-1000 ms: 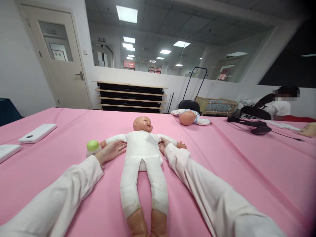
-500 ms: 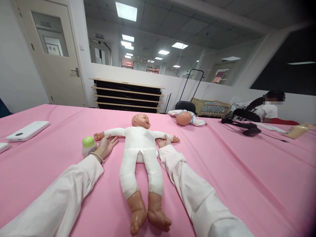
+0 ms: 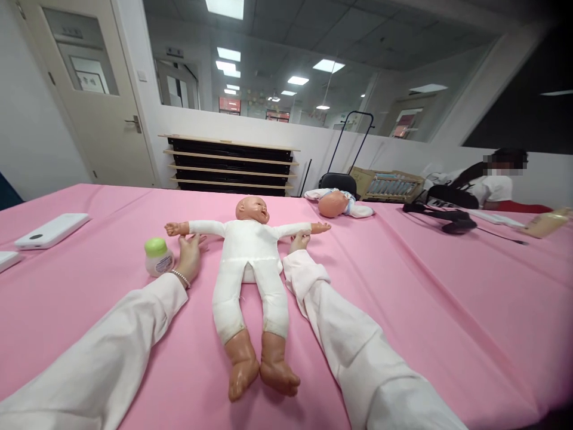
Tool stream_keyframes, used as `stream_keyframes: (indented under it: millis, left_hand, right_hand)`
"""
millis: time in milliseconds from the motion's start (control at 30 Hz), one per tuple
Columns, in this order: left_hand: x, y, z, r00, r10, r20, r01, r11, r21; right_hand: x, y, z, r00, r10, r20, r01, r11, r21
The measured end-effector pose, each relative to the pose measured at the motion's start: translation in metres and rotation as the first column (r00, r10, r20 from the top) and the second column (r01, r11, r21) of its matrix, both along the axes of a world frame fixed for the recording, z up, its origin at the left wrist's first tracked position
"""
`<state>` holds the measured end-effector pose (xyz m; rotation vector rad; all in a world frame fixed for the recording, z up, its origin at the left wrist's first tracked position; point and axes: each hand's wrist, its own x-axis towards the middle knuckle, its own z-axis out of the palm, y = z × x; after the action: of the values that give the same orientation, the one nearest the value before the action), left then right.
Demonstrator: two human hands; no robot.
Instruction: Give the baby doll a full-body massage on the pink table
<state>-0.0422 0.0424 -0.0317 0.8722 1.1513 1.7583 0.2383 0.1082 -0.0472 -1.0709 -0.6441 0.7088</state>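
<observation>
A baby doll (image 3: 249, 242) with a white cloth body lies on its back, arms stretched out sideways and feet toward me. My left hand (image 3: 190, 258), with a beaded bracelet at the wrist, is under the doll's arm on the left, its fingers bent up against it near the doll's hand. Under the other arm, my right hand (image 3: 299, 241) holds the sleeve close to the doll's wrist; the sleeve partly hides its fingers. A small white jar (image 3: 159, 264) with a green lid stands just left of my left hand.
The pink-covered table (image 3: 380, 298) spreads all around. A white power bank (image 3: 52, 230) lies at left. A second doll (image 3: 333, 203) is at the far edge. To the right are a black strap (image 3: 456, 224) and a gold bottle (image 3: 546, 223). A person (image 3: 496, 185) is beyond.
The doll's arms are lifted a little and straighter. My fingers, lying palm-up before, are now bent up against the arms. The view has tilted slightly down.
</observation>
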Motion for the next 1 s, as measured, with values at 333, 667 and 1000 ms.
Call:
stream_keyframes:
  millis: [333,667,1000]
  left_hand:
    - [0.020,0.029,0.007,0.734,0.188,-0.652,-0.163,0.982,0.099]
    - [0.034,0.097,0.002,0.423,-0.018,-0.906,0.017,1.000,-0.012]
    - [0.031,0.099,0.002,0.347,-0.062,-0.936,-0.021,0.997,-0.074]
  right_hand:
    - [-0.025,0.022,0.028,0.695,-0.116,0.710,0.003,0.987,0.158]
    - [-0.007,0.051,-0.003,0.596,0.185,0.781,-0.272,0.962,-0.020]
    - [-0.013,0.043,0.004,0.616,0.211,0.759,-0.230,0.970,-0.083]
